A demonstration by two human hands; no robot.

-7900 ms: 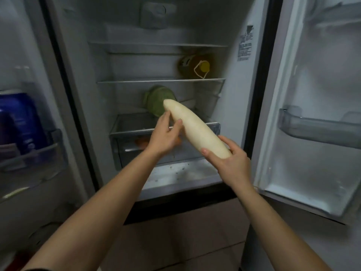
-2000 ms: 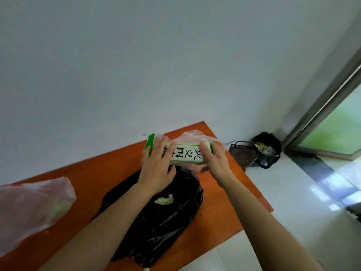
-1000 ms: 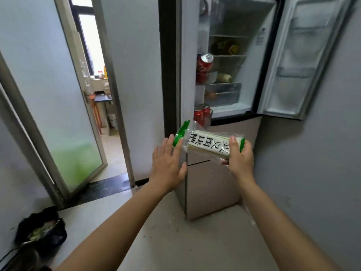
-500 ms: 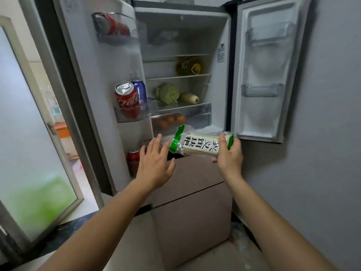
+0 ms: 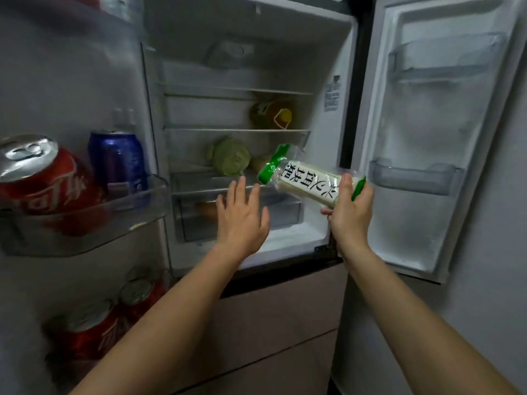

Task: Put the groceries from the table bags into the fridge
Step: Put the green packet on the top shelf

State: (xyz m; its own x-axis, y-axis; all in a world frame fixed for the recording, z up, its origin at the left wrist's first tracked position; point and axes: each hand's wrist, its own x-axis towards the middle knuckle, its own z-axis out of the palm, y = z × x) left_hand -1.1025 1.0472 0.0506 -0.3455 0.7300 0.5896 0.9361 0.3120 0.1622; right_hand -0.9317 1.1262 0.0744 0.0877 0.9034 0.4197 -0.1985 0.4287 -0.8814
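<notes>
A clear packet with green ends and black printed characters [image 5: 306, 182] is gripped at its right end by my right hand [image 5: 349, 215], in front of the open fridge [image 5: 345, 81]. The packet tilts up to the left, level with the lower shelf. My left hand [image 5: 241, 216] hovers flat with fingers spread, just left of and below the packet, not touching it. Inside the fridge, a green cabbage [image 5: 231, 156] and a white radish [image 5: 258, 163] lie on the lower shelf, and a yellow-capped bottle [image 5: 272, 115] lies on the shelf above.
The left door's bin [image 5: 85, 220] holds a red can [image 5: 40, 178] and a blue can [image 5: 118, 161]; more red cans [image 5: 94, 329] sit lower. The clear crisper drawer [image 5: 239, 215] holds orange items. The right door [image 5: 439, 138] stands open with an empty bin [image 5: 413, 176].
I have stepped closer to the fridge, which now fills the view. The packet has risen toward the lower shelf in my right hand; my left hand stays off it.
</notes>
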